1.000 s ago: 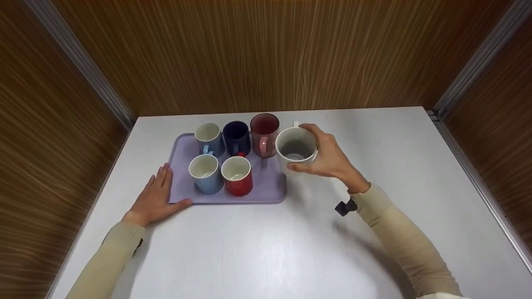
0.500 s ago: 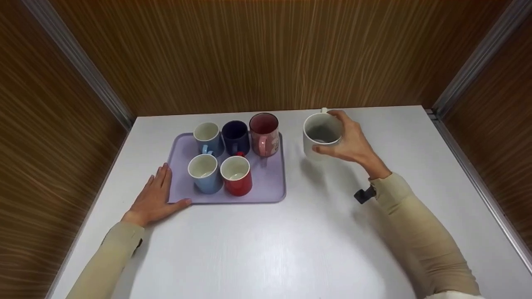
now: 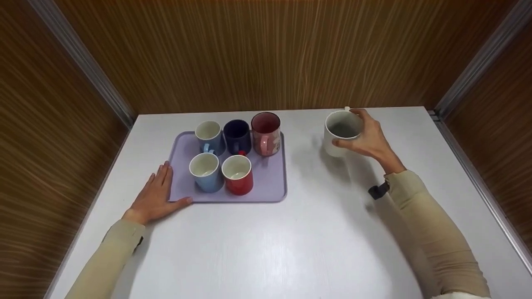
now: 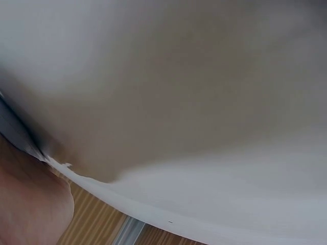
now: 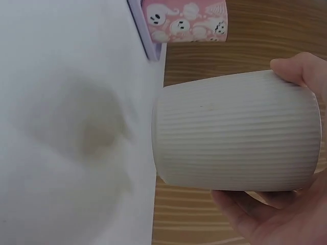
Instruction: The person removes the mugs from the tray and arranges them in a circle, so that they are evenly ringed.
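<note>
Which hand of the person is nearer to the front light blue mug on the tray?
The left hand: it lies at the near left corner of the tray, left of the front light blue mug. The right hand is past the tray's right edge, holding the white mug.

Ribbed white mug (image 5: 237, 133), upright near lilac tray (image 3: 268, 180)

free passage: table (image 3: 307, 195) between tray (image 3: 270, 182) and white mug (image 3: 338, 131); tray's near right corner. obstacles: five mugs (image 3: 240, 182); left hand (image 3: 153, 197) at near left corner.
</note>
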Demonstrator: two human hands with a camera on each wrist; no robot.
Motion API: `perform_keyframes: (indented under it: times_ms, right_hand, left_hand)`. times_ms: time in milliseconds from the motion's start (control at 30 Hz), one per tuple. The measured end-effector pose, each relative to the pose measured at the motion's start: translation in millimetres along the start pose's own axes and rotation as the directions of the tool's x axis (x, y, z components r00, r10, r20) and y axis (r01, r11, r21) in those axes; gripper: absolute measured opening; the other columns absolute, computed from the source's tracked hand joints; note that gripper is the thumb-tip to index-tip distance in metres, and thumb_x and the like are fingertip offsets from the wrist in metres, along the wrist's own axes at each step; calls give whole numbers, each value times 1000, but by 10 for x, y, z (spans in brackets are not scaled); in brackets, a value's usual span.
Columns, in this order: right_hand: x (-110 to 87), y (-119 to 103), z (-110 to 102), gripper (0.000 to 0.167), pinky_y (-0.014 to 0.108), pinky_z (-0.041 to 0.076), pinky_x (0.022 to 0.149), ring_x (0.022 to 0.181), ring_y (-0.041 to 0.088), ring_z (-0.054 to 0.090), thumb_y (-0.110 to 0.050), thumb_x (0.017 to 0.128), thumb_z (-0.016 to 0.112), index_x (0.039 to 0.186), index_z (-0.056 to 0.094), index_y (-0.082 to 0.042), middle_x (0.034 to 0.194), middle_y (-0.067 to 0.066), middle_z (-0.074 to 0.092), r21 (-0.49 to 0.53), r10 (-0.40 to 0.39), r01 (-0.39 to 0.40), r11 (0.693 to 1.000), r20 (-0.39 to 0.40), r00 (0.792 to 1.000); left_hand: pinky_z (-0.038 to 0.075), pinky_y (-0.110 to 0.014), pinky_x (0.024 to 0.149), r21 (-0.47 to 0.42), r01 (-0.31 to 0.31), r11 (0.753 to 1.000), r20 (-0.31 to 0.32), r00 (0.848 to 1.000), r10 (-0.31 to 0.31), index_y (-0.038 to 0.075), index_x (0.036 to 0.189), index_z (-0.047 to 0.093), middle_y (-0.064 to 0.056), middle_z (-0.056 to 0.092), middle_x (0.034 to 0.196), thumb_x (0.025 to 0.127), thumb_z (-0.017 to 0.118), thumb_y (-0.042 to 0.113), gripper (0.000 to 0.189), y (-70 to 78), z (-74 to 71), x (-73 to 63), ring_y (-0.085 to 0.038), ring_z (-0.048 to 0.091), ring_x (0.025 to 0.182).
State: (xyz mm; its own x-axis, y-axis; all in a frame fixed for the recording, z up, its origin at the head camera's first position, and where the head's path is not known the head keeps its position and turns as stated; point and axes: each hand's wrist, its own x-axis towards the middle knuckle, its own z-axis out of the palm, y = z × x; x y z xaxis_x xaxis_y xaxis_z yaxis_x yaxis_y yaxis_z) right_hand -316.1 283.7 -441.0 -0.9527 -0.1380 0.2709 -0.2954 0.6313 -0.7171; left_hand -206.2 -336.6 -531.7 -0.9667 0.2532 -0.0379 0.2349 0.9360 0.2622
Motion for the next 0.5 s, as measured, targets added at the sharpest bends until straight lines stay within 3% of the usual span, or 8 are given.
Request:
perform_keyframes:
  times_ms: [500]
  right_hand:
    - [19, 354, -46, 102, 66, 42, 116, 137, 41, 51, -38, 80, 93, 158, 38, -3, 152, 23, 52, 1, 116, -116, 993, 27, 993]
  left_hand:
    - [8, -60, 134, 11, 22, 1000, 25, 999, -22, -5, 169, 6, -22, -2, 179, 91, 57, 83, 129, 10, 48, -4, -42, 1, 167]
